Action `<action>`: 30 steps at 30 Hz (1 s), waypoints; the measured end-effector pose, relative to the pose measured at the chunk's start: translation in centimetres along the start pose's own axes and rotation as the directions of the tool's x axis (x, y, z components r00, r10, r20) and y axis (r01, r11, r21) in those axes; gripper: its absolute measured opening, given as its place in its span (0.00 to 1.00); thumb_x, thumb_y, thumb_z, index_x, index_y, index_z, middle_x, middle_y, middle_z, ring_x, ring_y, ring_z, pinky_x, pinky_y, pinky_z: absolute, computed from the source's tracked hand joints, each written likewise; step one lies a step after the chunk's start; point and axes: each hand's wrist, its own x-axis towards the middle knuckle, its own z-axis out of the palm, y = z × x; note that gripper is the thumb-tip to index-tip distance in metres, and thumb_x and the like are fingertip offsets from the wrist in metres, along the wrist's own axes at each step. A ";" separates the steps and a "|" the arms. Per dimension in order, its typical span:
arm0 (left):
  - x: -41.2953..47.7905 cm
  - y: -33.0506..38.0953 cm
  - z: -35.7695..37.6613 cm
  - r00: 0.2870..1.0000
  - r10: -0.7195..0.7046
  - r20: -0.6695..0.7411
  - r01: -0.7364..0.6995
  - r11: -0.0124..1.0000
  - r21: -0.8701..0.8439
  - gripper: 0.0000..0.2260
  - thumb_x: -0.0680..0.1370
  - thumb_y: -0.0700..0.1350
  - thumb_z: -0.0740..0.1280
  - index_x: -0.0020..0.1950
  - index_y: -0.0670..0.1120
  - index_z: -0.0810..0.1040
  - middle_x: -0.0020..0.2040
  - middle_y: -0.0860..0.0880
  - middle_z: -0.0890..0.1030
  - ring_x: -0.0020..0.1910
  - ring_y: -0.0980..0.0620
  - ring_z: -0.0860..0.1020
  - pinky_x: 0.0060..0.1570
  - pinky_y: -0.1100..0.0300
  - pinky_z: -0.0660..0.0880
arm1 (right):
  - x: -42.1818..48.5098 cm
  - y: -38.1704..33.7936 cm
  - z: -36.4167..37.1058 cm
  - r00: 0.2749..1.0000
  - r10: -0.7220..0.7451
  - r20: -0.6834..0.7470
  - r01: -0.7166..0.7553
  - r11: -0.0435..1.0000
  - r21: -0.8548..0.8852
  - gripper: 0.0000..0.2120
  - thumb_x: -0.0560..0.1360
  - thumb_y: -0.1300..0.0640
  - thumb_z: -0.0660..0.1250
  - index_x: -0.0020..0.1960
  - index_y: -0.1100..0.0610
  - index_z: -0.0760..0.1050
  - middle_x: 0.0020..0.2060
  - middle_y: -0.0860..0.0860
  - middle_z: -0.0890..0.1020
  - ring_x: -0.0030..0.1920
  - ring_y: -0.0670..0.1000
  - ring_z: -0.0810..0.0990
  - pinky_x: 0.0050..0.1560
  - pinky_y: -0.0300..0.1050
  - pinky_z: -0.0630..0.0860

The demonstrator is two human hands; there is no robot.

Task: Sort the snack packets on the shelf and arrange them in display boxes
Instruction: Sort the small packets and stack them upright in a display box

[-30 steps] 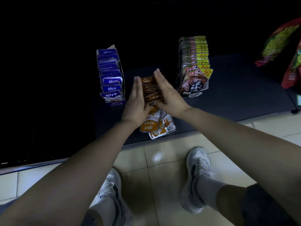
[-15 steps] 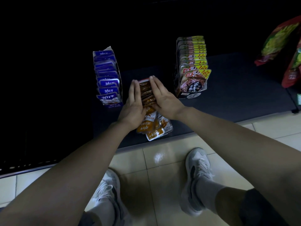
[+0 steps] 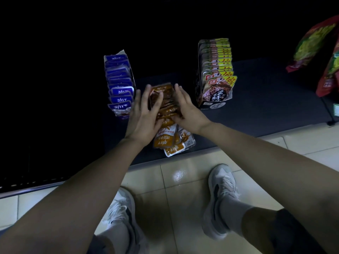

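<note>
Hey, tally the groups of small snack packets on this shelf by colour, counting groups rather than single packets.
Blue row: 1
Orange-brown pile: 1
Yellow-cornered row: 1
Total: 3 groups

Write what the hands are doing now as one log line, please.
left hand: pressing orange packet stack | right hand: pressing its other side | loose orange packets: lying at shelf edge
</note>
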 end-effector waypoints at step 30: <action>1.7 -0.1 -0.9 0.979 -0.202 -0.031 0.146 0.797 -0.586 0.11 0.71 0.45 0.73 0.49 0.50 0.73 0.56 0.51 0.70 0.56 0.49 0.76 0.50 0.49 0.80 | 0.1 0.4 -0.7 0.912 -0.147 -0.383 0.152 0.988 -0.018 0.02 0.74 0.65 0.69 0.44 0.64 0.80 0.49 0.56 0.78 0.48 0.52 0.80 0.52 0.49 0.79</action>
